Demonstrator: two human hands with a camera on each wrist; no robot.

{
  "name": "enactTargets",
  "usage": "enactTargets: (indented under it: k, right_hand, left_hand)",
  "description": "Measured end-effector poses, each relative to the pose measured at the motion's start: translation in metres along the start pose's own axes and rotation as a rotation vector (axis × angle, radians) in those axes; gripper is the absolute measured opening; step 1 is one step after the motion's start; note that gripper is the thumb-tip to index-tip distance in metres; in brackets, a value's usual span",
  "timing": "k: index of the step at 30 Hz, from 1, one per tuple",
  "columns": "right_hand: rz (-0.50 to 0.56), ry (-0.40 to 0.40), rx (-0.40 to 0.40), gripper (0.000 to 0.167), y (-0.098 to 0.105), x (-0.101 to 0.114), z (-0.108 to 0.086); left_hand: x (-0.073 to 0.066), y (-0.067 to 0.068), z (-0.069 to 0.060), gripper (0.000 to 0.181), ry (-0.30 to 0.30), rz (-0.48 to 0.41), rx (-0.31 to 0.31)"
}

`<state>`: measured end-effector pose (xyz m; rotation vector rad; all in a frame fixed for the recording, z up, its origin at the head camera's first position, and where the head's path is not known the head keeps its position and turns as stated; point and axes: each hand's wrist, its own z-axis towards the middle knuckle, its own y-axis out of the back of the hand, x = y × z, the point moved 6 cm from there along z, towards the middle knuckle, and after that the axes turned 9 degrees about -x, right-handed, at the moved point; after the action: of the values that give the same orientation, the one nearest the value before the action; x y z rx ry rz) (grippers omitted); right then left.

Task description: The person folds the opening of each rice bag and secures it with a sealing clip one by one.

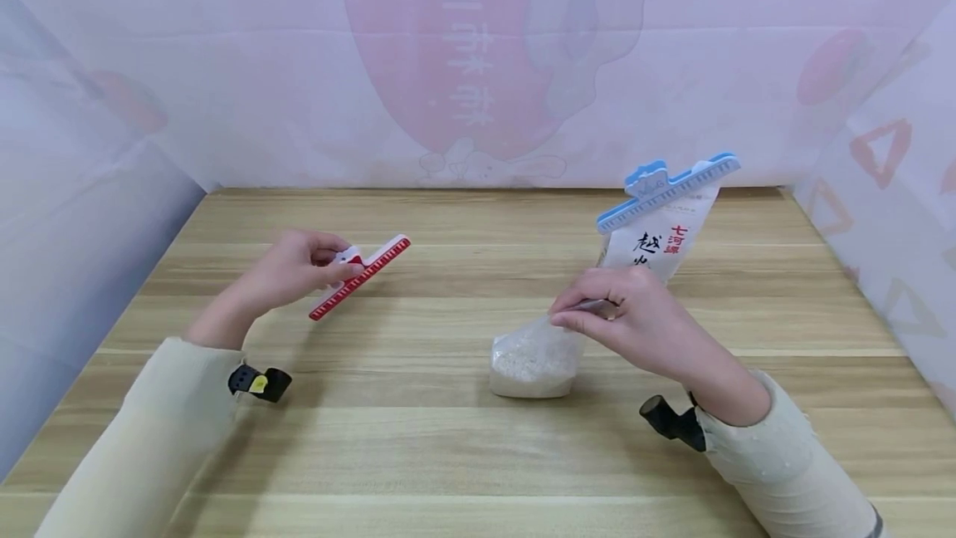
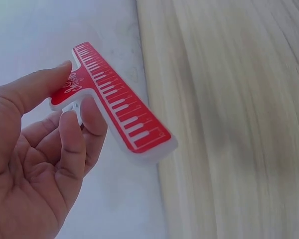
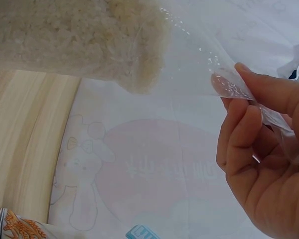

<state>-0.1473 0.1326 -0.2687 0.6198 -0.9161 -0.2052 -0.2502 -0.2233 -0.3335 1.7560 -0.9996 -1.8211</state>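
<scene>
A red and white clip with a piano-key pattern (image 2: pixel 122 102) is pinched by its handle between the thumb and fingers of my left hand (image 1: pixel 295 268), above the left part of the table. My right hand (image 1: pixel 635 314) pinches the gathered top of a clear plastic bag of white rice (image 1: pixel 532 368), whose base stands on the table. In the right wrist view the bag's thin film (image 3: pixel 189 59) runs into my fingers, and the rice lies at its lower end. The bag's top edge is partly hidden in the hand.
Behind my right hand stands a white printed packet (image 1: pixel 675 231), closed by a blue clip (image 1: pixel 665 189) across its top. The wooden table (image 1: pixel 433 455) meets a pale printed curtain (image 1: pixel 284 106) at the back and sides.
</scene>
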Motion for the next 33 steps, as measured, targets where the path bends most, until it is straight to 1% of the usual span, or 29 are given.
enactTargets:
  k: [3, 6, 13, 16, 20, 26, 30, 33]
  right_hand:
    - [0.003, 0.004, 0.003, 0.006, 0.0, 0.0, 0.0]
    - [0.003, 0.005, 0.004, 0.005, 0.0, -0.001, 0.0]
    - [0.008, -0.006, 0.003, 0.004, 0.0, -0.001, 0.0]
    - [0.012, -0.014, 0.005, 0.004, 0.0, -0.001, 0.0]
    - [0.013, -0.019, 0.005, 0.004, 0.0, -0.002, -0.001]
    - [0.012, -0.013, 0.0, 0.003, 0.0, -0.002, -0.001]
    - [0.013, -0.012, 0.001, 0.001, 0.0, -0.001, -0.001]
    - [0.014, -0.018, 0.004, 0.003, 0.0, -0.002, -0.001]
  left_hand:
    - [-0.01, -0.004, -0.006, 0.038, -0.029, -0.019, 0.013]
    - [-0.018, -0.007, -0.009, 0.034, -0.053, -0.04, 0.019]
    - [-0.031, -0.012, -0.015, 0.032, -0.081, -0.075, 0.011]
    - [-0.04, -0.017, -0.019, 0.032, -0.114, -0.076, 0.016]
    - [-0.054, -0.024, -0.027, 0.028, -0.174, -0.067, 0.025]
    - [-0.073, -0.034, -0.042, 0.023, -0.251, -0.102, 0.041]
    - [-0.077, -0.04, -0.047, 0.023, -0.252, -0.1, 0.056]
    - [-0.077, -0.044, -0.05, 0.022, -0.252, -0.091, 0.055]
